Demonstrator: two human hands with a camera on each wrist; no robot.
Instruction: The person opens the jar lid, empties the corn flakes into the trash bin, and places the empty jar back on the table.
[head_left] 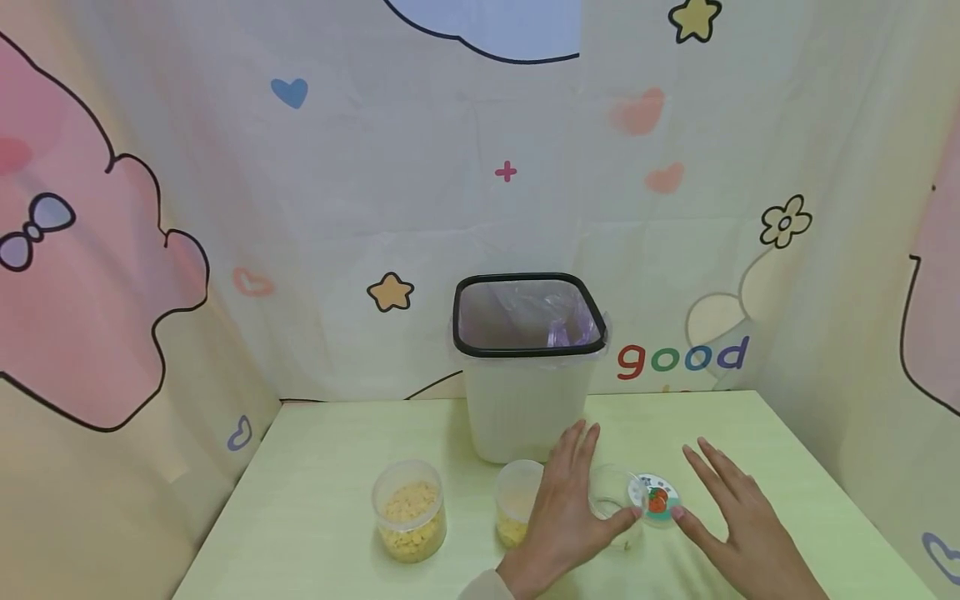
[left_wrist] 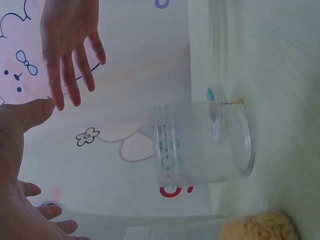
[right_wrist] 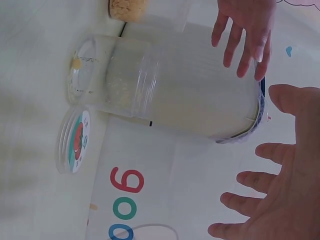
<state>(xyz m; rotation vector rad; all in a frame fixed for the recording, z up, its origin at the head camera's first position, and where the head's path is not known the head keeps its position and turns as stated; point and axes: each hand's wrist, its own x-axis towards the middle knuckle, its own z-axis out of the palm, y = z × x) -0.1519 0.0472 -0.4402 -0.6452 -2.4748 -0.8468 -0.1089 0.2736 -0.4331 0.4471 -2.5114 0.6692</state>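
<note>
A clear plastic jar point(left_wrist: 200, 145) stands upright on the table with only a few crumbs at its bottom. My left hand point(head_left: 562, 508) hovers to its left and my right hand point(head_left: 750, 529) to its right; both wrist views show them apart from the jar, fingers spread and holding nothing. Beside the jar lies a round lid point(right_wrist: 77, 142) with a red tomato-like picture. Partly behind my left hand is a smaller tub point(head_left: 517, 492) with yellow, crumbly food. Further left stands a wider tub point(head_left: 411, 533) of similar yellow pieces.
A white trash bin point(head_left: 528, 408) with a black rim and a thin plastic liner stands at the back of the pale green table point(head_left: 300, 508). A printed curtain point(head_left: 337, 192) hangs behind the table and along both sides.
</note>
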